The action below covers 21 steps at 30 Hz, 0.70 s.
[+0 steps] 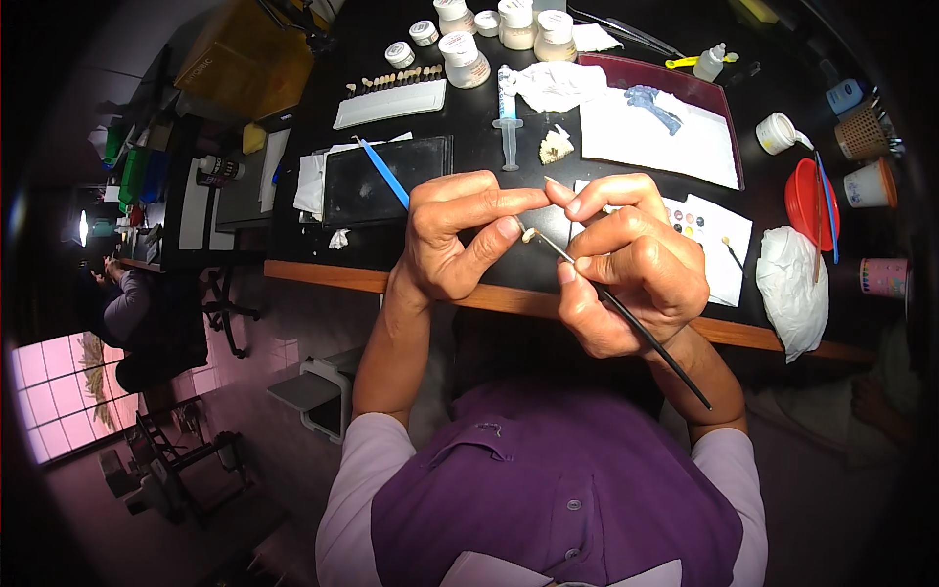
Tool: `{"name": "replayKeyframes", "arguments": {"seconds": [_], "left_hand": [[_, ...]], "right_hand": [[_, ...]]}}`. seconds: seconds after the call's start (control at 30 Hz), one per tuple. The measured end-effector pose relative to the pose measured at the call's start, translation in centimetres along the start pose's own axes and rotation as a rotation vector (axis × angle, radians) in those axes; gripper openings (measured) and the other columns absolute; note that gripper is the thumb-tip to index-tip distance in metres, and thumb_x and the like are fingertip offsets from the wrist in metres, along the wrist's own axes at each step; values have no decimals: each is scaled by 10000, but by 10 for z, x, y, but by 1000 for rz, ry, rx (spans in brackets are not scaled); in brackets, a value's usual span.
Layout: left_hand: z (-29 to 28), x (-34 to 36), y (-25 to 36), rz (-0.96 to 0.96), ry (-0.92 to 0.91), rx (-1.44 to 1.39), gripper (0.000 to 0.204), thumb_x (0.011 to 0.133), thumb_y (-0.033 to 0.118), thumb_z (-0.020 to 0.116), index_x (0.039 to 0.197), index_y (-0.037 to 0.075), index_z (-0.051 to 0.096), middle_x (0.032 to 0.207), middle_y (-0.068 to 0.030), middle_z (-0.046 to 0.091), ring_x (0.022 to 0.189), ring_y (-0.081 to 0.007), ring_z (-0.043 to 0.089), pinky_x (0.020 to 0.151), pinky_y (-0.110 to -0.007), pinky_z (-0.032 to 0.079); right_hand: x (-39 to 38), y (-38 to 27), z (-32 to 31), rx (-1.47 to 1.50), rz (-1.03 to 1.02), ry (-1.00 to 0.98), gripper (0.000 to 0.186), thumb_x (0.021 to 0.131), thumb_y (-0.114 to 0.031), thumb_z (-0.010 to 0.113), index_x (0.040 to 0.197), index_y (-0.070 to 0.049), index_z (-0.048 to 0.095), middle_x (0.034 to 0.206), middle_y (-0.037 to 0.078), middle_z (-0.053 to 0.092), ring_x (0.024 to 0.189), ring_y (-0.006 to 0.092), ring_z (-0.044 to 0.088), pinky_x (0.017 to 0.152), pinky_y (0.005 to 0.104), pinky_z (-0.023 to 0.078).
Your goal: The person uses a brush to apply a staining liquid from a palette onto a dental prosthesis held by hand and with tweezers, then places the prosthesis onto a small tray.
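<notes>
In front of my chest, both hands meet over the table's near edge. My left hand (pixel 460 235) is closed, thumb and fingers bent around a small tooth-shaped piece (pixel 529 235) that shows cream with a brownish spot beside the thumb tip; how it is gripped is partly hidden. My right hand (pixel 636 264) pinches a thin dark-handled brush (pixel 641 331), its tip at or very near the piece. The index fingertips of the two hands come close together. A blue-handled tool (pixel 383 174) runs up from behind my left hand; whether that hand holds it cannot be told.
Past my hands lie a black slab (pixel 377 186), a syringe (pixel 508 122), a shade guide (pixel 391 103) of tooth tabs and several powder jars (pixel 464 61). Rightward are a maroon-edged tray (pixel 719 98), colour-dot card (pixel 696 220), red bowl (pixel 804 196) and crumpled tissue (pixel 790 284).
</notes>
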<state>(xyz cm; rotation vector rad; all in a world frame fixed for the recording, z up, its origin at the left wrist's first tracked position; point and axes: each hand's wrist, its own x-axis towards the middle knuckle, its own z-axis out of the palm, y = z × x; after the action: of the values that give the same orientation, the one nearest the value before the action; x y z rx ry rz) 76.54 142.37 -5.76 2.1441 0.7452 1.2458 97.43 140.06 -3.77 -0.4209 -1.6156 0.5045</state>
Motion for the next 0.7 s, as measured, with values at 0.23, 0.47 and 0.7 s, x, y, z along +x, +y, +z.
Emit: {"name": "replayKeyframes", "arguments": {"seconds": [0.23, 0.47, 0.7], "left_hand": [[-1, -1, 1, -18, 0, 4, 286, 905, 182, 675, 1085, -16, 776, 621, -69, 557, 537, -147, 492, 505, -304, 354], [0, -1, -2, 82, 18, 38, 326, 909, 227, 665, 1087, -20, 782, 641, -35, 555, 578, -121, 485, 533, -291, 352], [-2, -2, -1, 109, 36, 58, 332, 895, 254, 678, 1081, 5, 793, 656, -21, 548, 589, -122, 473, 546, -290, 352]], "right_hand": [[0, 1, 0, 5, -3, 1, 187, 623, 85, 686, 676, -29, 548, 697, 84, 626, 864, 303, 674, 810, 424, 624], [-1, -4, -3, 88, 20, -9, 200, 597, 108, 662, 673, -29, 538, 696, 69, 600, 872, 305, 660, 870, 461, 622], [1, -8, -5, 87, 19, -78, 202, 565, 109, 650, 672, -34, 556, 688, 58, 593, 878, 299, 661, 904, 478, 618]]}}
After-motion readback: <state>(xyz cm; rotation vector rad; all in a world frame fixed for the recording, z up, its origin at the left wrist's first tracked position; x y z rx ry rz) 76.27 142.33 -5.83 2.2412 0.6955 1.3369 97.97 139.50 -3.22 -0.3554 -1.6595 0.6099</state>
